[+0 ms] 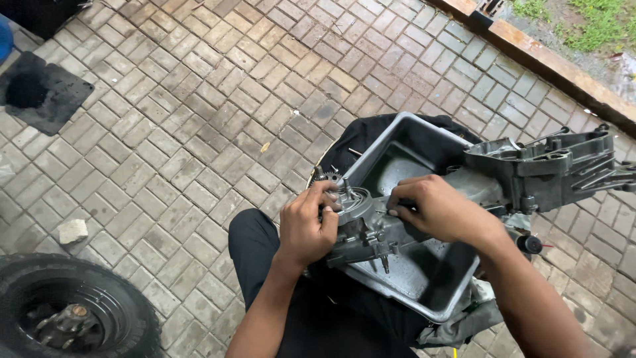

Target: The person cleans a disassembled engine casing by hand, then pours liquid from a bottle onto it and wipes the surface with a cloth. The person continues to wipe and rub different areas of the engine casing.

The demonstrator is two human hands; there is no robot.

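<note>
Wheel (69, 311): lies flat on the brick paving, bottom left.
Left hand (306, 224): fingers curled round the gear end of the engine casing (371, 229).
Right hand (434, 207): closed, pinching a small part on the casing.
Casing: rests across the grey metal tray (414, 142).

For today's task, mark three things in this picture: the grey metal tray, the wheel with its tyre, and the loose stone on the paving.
grey metal tray (397, 129): head view, on its far rim.
wheel (116, 292): head view, on the black tyre's tread.
loose stone (71, 231): head view, on its pale top face.
</note>
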